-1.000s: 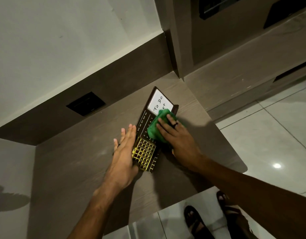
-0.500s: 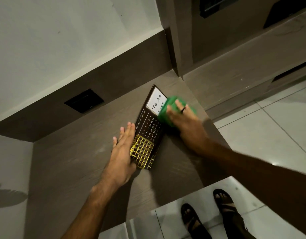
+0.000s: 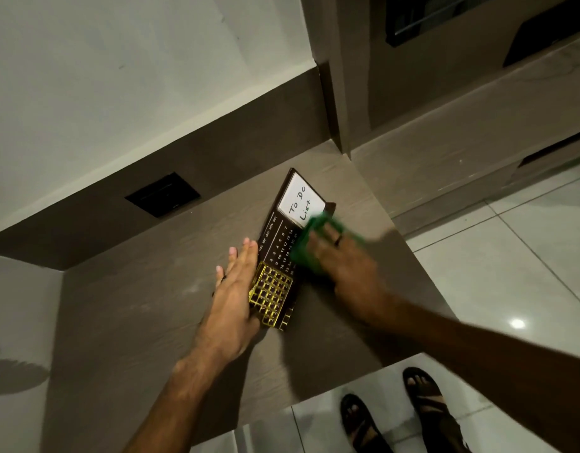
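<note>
A dark brown calendar board [image 3: 275, 243] lies flat on the brown wooden tabletop [image 3: 144, 308]. It carries a white "To Do List" panel [image 3: 300, 202] at its far end, printed months and dates in the middle, and a gold grid [image 3: 271, 294] at its near end. My left hand [image 3: 234, 289] lies flat with straight fingers along the board's left edge. My right hand [image 3: 344, 259], blurred by motion, presses a green cloth [image 3: 305, 253] onto the board's right side with fingers spread over it.
A black wall plate [image 3: 162, 194] sits in the dark skirting behind the table. The table ends at a cut corner on the right, above a tiled floor [image 3: 510, 273]. My sandalled feet [image 3: 406, 416] stand below the near edge. A cabinet [image 3: 445, 76] rises at back right.
My right hand has swept the green cloth up to the board's far right corner and back down toward the date rows. My left hand has stayed against the board's left edge.
</note>
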### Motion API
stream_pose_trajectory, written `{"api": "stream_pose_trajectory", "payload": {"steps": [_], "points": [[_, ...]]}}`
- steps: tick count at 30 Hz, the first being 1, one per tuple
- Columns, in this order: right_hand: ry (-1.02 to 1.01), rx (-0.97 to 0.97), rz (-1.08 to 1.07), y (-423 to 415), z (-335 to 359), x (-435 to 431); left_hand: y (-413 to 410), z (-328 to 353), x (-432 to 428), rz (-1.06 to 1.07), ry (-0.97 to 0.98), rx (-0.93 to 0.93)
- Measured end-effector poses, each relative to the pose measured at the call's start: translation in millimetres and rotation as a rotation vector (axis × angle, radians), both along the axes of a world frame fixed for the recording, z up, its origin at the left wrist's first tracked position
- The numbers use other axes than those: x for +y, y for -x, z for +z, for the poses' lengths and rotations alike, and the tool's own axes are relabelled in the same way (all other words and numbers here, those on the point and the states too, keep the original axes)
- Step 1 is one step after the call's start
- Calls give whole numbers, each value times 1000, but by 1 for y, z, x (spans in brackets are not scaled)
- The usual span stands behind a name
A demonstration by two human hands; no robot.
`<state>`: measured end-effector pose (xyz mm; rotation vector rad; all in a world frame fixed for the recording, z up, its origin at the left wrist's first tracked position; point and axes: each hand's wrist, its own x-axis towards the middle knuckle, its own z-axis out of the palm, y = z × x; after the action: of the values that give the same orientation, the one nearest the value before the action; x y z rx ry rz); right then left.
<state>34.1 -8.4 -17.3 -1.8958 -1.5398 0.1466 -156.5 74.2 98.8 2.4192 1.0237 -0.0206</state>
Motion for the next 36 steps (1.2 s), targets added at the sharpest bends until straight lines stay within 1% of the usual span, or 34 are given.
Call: {"api": "stream_pose_trajectory", "payload": {"steps": [2, 3, 4, 6, 8, 10, 11, 12, 15, 16, 17, 18, 20, 21, 22, 25, 26, 27, 31, 32, 34, 35, 36], "points": [[-19, -77, 333, 28, -3, -25, 0, -1, 0, -1, -4, 8], [-25, -77, 434, 29, -2, -32, 1, -1, 0, -1, -7, 11], [-37, -32, 463, 25, 2, -34, 1, -2, 0, 1, -12, 10], [-55, 124, 354, 11, 13, -26, 1, -2, 0, -1, -16, 3], [-102, 251, 172, -12, 23, -15, 0, -2, 0, -3, -9, -5], [-117, 253, 56, -30, 28, -7, 0, -1, 0, -3, -8, -2], [-114, 222, 43, -34, 29, -4, -1, -1, 0, -3, -9, 0], [-101, 152, 85, -33, 26, -3, -1, -1, 0, -3, -11, -1], [-43, -136, 389, -21, 2, -12, 1, -1, -1, -6, -8, -3], [-35, -170, 408, -29, -2, -12, 1, -1, -1, -10, -7, -3], [10, -139, 333, -41, -2, -7, 1, -2, 0, -12, -9, -3], [45, -82, 191, -55, 0, 0, 1, -2, 0, -11, -14, 2], [22, -14, -73, -74, 3, 13, 0, -2, 1, -7, -18, 33], [5, -37, -123, -70, 5, 17, 0, -2, 2, -8, -21, 36], [-9, -85, -82, -59, 6, 18, -1, -2, 1, -8, -24, 32], [-71, -299, 310, -20, 2, 3, 0, 0, 0, -13, -30, 14], [-59, -321, 380, -23, 2, 2, 0, 1, 0, -17, -29, 14], [-58, -304, 367, -32, 4, 6, 0, 1, 0, -19, -24, 20], [-58, -143, -61, -73, 17, 33, -2, 3, 1, -22, -4, 29], [-59, -123, -106, -73, 18, 35, -3, 2, 1, -27, -5, 33], [-83, -106, -88, -52, 9, 31, -2, 1, 2, -29, -12, 38], [-118, -144, -6, -35, -3, 23, -1, 0, 2, -28, -17, 29], [-149, -218, 120, -16, -15, 11, -1, 0, 2, -26, -22, 23]]}}
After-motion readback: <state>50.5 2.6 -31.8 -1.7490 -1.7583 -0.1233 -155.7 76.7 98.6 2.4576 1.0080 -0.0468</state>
